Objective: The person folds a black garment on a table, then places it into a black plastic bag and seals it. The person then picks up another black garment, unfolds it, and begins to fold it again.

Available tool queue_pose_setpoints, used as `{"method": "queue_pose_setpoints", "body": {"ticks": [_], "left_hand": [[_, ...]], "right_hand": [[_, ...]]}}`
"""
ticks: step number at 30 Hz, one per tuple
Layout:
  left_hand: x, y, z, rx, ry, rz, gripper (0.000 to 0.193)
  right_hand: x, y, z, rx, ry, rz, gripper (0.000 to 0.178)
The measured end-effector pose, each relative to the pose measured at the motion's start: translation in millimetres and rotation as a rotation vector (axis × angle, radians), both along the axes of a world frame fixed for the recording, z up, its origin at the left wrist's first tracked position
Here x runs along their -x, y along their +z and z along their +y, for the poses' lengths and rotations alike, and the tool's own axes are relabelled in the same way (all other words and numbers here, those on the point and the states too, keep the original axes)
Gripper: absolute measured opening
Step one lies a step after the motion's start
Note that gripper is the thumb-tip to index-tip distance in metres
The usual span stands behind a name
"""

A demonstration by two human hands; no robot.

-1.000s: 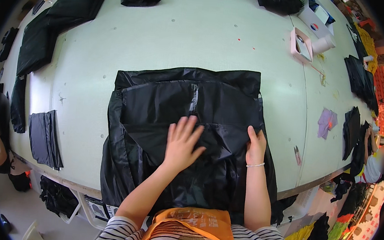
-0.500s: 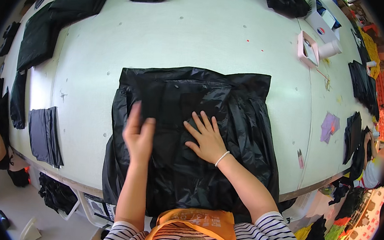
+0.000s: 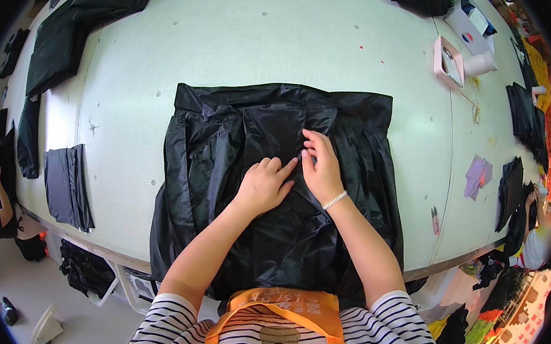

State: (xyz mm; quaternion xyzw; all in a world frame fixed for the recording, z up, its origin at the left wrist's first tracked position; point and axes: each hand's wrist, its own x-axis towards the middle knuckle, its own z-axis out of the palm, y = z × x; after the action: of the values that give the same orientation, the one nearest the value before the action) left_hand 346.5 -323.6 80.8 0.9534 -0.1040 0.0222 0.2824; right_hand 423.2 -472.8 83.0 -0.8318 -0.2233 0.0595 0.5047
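Note:
A black shiny garment (image 3: 269, 243) lies spread on the table in front of me, its wide band at the far end. My left hand (image 3: 265, 185) rests on its middle, index finger stretched toward the right hand, thumb apart and the other fingers bent. Just right of that fingertip, my right hand (image 3: 321, 169) has its thumb and fingers bent together at a seam or fold of the garment, seemingly pinching the cloth; the exact contact is too small to make out. A white bead bracelet (image 3: 334, 200) circles my right wrist.
On the pale table (image 3: 135, 48) lie a folded black stack (image 3: 68, 186) at left and a long black bundle (image 3: 60, 48) beyond it. At right are small thread snips (image 3: 435, 221), a purple scrap (image 3: 478, 176) and a pink tray (image 3: 449, 63). People work at both sides.
My left hand has moved right and in toward the middle, beside the right hand. The right hand has gone from lying flat with spread fingers to bent fingers, slightly farther up the garment.

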Motion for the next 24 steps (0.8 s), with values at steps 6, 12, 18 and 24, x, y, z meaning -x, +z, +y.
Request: {"method": "queue_pose_setpoints", "body": {"ticks": [6,12,18,24], "left_hand": [[2.9,-24.6,-1.0,-0.07,0.005,-0.157,0.045],[-3.8,-11.4,2.4,0.061,-0.015,-0.022,0.039],[-12.8,19.1,24.4,0.418,0.038,0.447,0.045],[41.5,30.5,-3.0,-0.115,-0.169,-0.026,0.049]], "right_hand": [[74.2,51.7,-42.7,0.544,0.567,-0.175,0.069],[77.0,5.4,-53.8,0.425,0.595,-0.338,0.037],[17.7,-3.3,-20.6,0.402,0.085,0.384,0.028],[12.5,-10.4,-13.8,0.512,0.071,0.426,0.034]]}}
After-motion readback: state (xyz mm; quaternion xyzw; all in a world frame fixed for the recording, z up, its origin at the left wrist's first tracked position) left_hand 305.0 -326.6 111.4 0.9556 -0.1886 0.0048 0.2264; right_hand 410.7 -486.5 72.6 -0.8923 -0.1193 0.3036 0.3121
